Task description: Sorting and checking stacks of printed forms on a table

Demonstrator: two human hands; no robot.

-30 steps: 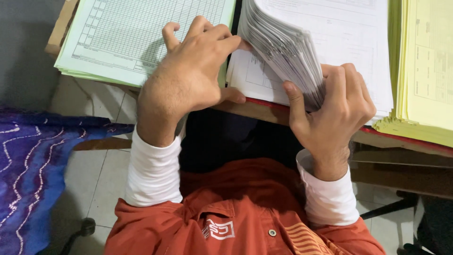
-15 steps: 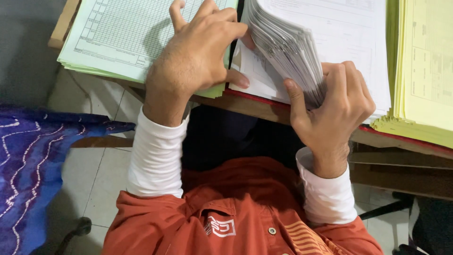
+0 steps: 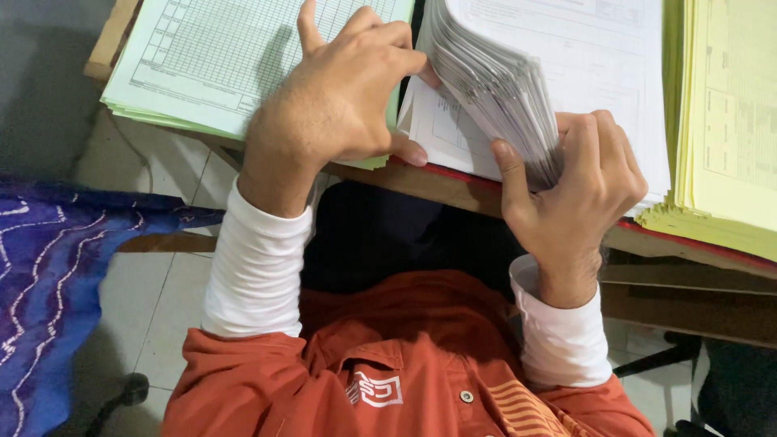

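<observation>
A thick stack of white printed sheets lies on the wooden desk in front of me. My right hand grips the stack's near corner and bends the sheets upward, thumb pressed on their edges. My left hand rests at the stack's left edge, its fingertips curled against the fanned sheet edges. Under my left hand lies a pile of pale green gridded forms.
A yellow paper pile sits at the desk's right side. A red strip runs along the desk's near edge. A blue patterned cloth lies at the left over a tiled floor. A chair leg shows at bottom left.
My left hand has slid up and right along the green forms, fingers now against the fanned sheet edges. My right hand keeps its grip on the stack corner.
</observation>
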